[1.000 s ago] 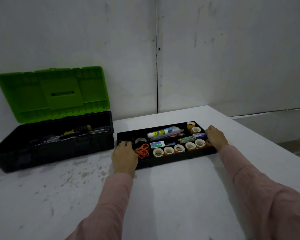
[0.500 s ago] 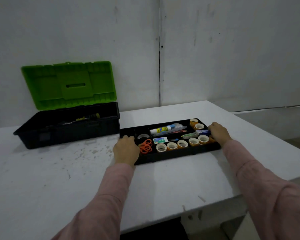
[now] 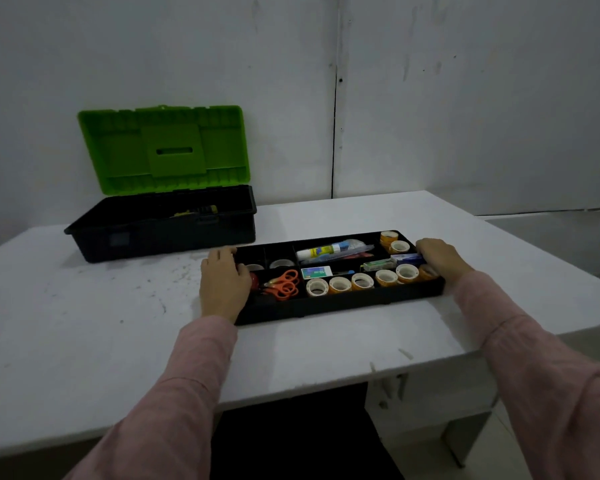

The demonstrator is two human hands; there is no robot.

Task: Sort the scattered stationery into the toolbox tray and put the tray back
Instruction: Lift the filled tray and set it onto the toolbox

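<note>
A black tray lies on the white surface, just to the right of the toolbox and a little nearer to the person. The tray is not in the toolbox.

The left hand holds the left end of the tray. Its fingers reach over the edge and its thumb goes down inside. The right hand holds the right end, with its fingers curled over the rim. Both arms wear pink sleeves.

The tray has many little boxes in it. Orange scissors lie in a front box near the left hand. A row of tape rolls stands along the front, side by side. Two more rolls sit in the back right corner. A white glue stick lies on its side in the long box at the back. A small green and white staples box lies flat just behind the row of rolls.

The toolbox is black and stands open. Its green lid is tipped up and back towards the grey wall. Something yellow and black peeks out from inside; I cannot tell what it is.
</note>
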